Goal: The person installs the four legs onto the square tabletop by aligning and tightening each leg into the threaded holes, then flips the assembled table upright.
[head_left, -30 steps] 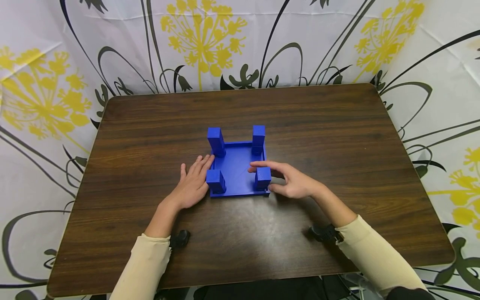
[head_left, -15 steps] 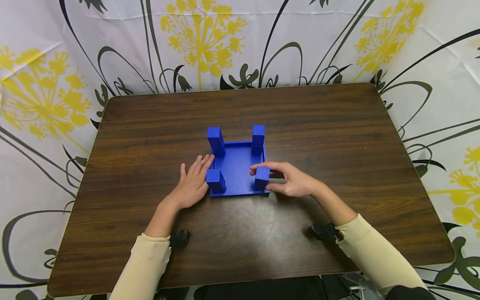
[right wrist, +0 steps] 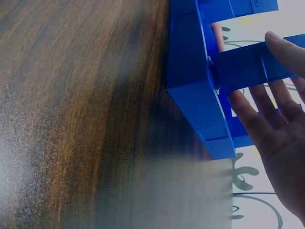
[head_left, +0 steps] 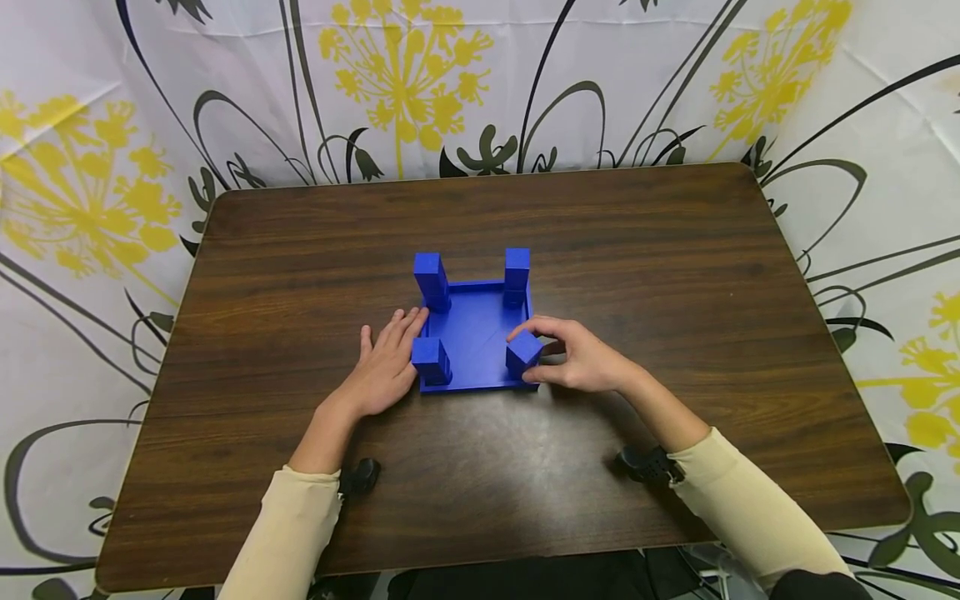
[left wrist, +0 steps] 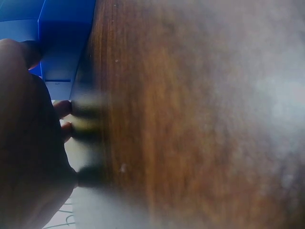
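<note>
A blue square tray-like base (head_left: 480,333) with a raised rim lies on the table, a blue square post standing at each corner. My right hand (head_left: 581,354) grips the near right post (head_left: 523,353) between thumb and fingers; that post is turned at an angle to the base. In the right wrist view the thumb presses one face of the post (right wrist: 248,67), its lower end at the base's corner. My left hand (head_left: 386,362) lies flat on the table, fingers straight against the base's left side, beside the near left post (head_left: 431,361).
The far left post (head_left: 431,279) and far right post (head_left: 517,277) stand upright at the back of the base. The brown wood-grain table (head_left: 645,258) reaches a floral curtain (head_left: 300,83) behind and at both sides.
My right fingers have closed round the near right post and turned it from square to slanted. The left hand and the base have stayed in place.
</note>
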`<state>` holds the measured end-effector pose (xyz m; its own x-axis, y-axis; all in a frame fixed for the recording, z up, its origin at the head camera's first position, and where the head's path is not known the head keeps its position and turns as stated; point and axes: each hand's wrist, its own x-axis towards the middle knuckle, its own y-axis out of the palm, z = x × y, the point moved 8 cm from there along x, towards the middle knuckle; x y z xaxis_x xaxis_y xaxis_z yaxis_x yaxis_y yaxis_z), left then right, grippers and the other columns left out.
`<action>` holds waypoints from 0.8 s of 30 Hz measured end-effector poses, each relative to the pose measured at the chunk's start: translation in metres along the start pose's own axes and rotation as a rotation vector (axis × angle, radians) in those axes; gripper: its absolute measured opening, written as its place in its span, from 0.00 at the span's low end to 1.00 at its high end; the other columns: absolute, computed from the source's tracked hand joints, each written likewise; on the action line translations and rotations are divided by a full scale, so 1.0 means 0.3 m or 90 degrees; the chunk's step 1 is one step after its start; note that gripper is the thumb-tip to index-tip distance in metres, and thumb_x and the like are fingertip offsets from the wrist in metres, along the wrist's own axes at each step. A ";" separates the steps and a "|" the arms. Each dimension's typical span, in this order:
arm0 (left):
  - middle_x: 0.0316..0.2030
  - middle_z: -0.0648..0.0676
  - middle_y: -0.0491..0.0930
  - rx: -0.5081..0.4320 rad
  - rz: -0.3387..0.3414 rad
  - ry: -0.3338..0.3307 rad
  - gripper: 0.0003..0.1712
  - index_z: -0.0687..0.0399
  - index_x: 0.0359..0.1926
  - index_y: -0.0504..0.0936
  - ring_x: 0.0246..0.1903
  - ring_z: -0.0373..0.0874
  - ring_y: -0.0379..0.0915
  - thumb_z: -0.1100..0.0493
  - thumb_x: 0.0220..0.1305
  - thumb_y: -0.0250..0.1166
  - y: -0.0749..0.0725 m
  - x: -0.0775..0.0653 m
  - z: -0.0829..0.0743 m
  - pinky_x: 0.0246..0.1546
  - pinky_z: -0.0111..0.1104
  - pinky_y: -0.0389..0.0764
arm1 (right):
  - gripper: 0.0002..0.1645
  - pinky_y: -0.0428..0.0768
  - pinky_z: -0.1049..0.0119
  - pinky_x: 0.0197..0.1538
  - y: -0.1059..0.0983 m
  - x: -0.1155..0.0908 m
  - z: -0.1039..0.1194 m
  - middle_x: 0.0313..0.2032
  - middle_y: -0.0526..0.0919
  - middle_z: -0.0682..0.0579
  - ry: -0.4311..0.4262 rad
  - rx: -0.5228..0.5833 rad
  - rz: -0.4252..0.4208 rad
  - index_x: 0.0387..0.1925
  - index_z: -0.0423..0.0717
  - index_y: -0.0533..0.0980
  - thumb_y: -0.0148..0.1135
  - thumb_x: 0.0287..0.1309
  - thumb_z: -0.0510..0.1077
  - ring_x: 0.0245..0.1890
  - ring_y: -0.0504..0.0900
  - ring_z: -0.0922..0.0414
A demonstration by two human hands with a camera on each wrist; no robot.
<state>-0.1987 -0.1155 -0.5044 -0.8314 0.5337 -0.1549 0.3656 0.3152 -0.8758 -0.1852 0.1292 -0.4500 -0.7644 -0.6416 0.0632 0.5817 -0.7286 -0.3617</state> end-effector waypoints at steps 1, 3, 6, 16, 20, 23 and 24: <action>0.77 0.56 0.39 0.000 -0.001 0.001 0.43 0.45 0.79 0.35 0.75 0.56 0.28 0.59 0.67 0.42 0.000 0.000 0.000 0.62 0.67 0.27 | 0.28 0.80 0.60 0.51 -0.001 0.001 -0.001 0.52 0.79 0.56 0.003 0.002 -0.005 0.54 0.51 0.77 0.74 0.52 0.37 0.51 0.76 0.56; 0.77 0.56 0.39 0.000 -0.002 0.000 0.43 0.44 0.79 0.35 0.75 0.55 0.28 0.59 0.67 0.42 0.000 0.000 0.000 0.62 0.67 0.27 | 0.27 0.80 0.60 0.50 -0.003 0.001 0.000 0.49 0.79 0.55 0.006 0.002 -0.015 0.53 0.52 0.77 0.75 0.50 0.38 0.50 0.77 0.55; 0.77 0.56 0.39 -0.001 -0.002 -0.001 0.43 0.44 0.79 0.35 0.75 0.55 0.28 0.59 0.67 0.42 0.001 0.000 0.001 0.62 0.67 0.27 | 0.26 0.80 0.59 0.49 -0.007 0.003 0.001 0.47 0.80 0.54 0.009 -0.002 -0.032 0.50 0.52 0.78 0.77 0.48 0.38 0.49 0.77 0.54; 0.77 0.56 0.39 -0.002 0.003 -0.005 0.43 0.44 0.79 0.35 0.75 0.55 0.28 0.60 0.67 0.43 0.000 0.000 0.001 0.63 0.66 0.27 | 0.25 0.81 0.60 0.45 -0.010 0.008 -0.006 0.42 0.81 0.53 0.006 -0.015 -0.082 0.45 0.47 0.78 0.80 0.43 0.37 0.43 0.80 0.54; 0.77 0.56 0.39 -0.004 0.005 -0.007 0.43 0.44 0.79 0.35 0.75 0.55 0.28 0.60 0.67 0.43 -0.001 0.000 -0.001 0.63 0.66 0.27 | 0.26 0.81 0.58 0.45 -0.010 0.010 -0.001 0.41 0.81 0.54 -0.002 -0.031 -0.093 0.44 0.47 0.77 0.80 0.42 0.37 0.41 0.81 0.55; 0.77 0.56 0.39 -0.003 0.006 -0.007 0.43 0.44 0.79 0.35 0.75 0.55 0.28 0.60 0.67 0.43 -0.001 0.001 -0.002 0.63 0.66 0.27 | 0.26 0.80 0.57 0.46 -0.010 0.010 0.004 0.41 0.81 0.54 -0.004 -0.041 -0.095 0.44 0.46 0.77 0.80 0.42 0.37 0.41 0.80 0.55; 0.77 0.56 0.39 -0.002 0.005 -0.008 0.43 0.44 0.79 0.35 0.75 0.55 0.28 0.60 0.67 0.43 -0.001 0.002 -0.001 0.63 0.66 0.27 | 0.26 0.80 0.56 0.46 -0.010 0.010 0.006 0.41 0.81 0.54 -0.003 -0.044 -0.094 0.44 0.46 0.77 0.80 0.42 0.38 0.42 0.80 0.55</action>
<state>-0.1991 -0.1150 -0.5042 -0.8335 0.5265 -0.1675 0.3733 0.3130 -0.8733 -0.1889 0.1291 -0.4471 -0.8391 -0.5295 0.1249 0.4420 -0.7974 -0.4108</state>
